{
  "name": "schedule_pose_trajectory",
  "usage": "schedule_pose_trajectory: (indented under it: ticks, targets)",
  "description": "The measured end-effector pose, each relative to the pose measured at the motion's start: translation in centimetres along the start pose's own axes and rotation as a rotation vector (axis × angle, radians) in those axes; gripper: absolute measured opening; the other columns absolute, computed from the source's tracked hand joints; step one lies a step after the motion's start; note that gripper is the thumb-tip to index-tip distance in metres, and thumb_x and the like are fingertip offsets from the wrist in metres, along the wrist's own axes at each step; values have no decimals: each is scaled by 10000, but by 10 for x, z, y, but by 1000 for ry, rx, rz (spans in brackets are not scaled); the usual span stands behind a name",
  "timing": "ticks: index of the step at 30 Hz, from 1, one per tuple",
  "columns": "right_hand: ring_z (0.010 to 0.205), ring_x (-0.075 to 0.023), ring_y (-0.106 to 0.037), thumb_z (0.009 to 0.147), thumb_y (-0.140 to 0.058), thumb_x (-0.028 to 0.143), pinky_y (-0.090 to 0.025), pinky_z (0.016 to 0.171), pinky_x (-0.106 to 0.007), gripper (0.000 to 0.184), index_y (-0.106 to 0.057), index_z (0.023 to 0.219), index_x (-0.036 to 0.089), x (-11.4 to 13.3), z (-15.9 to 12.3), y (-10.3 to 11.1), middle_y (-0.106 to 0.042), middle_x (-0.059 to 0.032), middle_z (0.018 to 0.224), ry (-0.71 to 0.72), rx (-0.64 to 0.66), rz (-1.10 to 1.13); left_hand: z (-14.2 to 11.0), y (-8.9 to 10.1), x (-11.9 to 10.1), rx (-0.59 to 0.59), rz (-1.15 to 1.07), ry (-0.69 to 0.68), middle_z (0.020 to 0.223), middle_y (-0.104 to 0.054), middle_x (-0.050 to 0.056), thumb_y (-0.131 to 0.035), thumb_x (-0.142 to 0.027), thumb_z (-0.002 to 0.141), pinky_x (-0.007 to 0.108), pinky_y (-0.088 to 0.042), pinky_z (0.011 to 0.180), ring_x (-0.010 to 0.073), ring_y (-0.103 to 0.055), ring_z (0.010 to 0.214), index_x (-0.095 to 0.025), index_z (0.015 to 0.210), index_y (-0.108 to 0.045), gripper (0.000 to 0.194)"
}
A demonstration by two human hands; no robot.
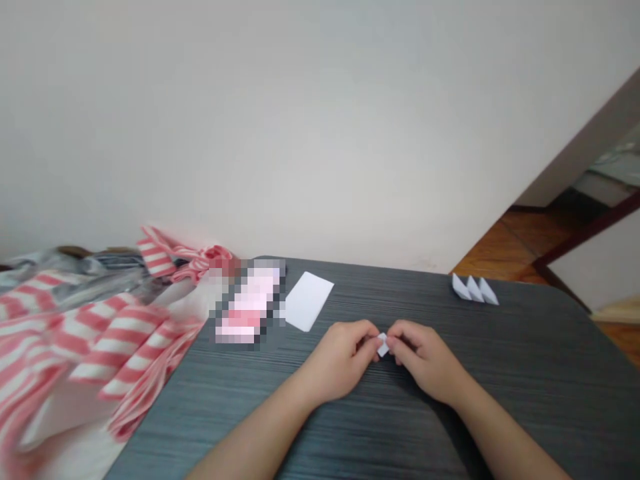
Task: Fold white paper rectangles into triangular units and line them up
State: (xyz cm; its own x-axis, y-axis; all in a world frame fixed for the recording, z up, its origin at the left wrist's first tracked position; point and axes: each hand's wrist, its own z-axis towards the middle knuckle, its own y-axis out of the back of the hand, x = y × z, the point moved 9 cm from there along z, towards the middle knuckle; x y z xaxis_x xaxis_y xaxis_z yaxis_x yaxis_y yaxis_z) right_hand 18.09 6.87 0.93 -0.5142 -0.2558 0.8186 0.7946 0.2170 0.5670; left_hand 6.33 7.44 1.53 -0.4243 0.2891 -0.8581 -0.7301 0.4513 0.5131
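A small piece of folded white paper (383, 345) is pinched between my two hands, just above the dark table (350, 427). My left hand (345, 357) grips its left side with thumb and fingertips. On the right side, my right hand (423, 353) holds it the same way. Fingers cover most of the paper, so its full shape is hidden. Flat on the table beyond my left hand lies a blank white sheet of paper (309, 301). Several folded white paper pieces (475, 290) with pointed tips stand in a row at the far right.
A blurred-out, phone-like object (253, 303) lies left of the white sheet. Red-and-white striped cloth (115, 340) is heaped beside the table's left edge. A pale wall (320, 133) rises behind the table, and wooden floor (520, 237) shows past its back right.
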Motion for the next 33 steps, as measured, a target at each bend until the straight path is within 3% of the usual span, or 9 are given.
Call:
schedule_pose_trajectory:
  ticks: [15,21,33]
  targets:
    - [587,-118,-505,909,-551,170,-373,591,-228,203,-593,711,182,2,1,4,-553,34,611,36,-15,-7,5,-3,5,9,-23,36,659,-634,-15,-465,-346,961,219,-327,547,106,-496,576,-166,744,-646,336]
    - [606,-123,-520,920,-537,177,-385,602,-231,222,-577,702,182,5,1,4,-567,25,631,50,-10,-21,6,-5,5,13,-68,23,694,-658,-3,-437,-354,973,222,-352,562,115,-533,594,-169,799,-645,328]
    - [660,-140,-565,931,-541,217,-419,638,-246,192,-627,763,184,5,2,2,-629,-4,706,77,3,-14,5,-3,3,7,-35,-10,684,-661,-17,-460,-282,962,216,-372,599,114,-569,623,-174,734,-650,315]
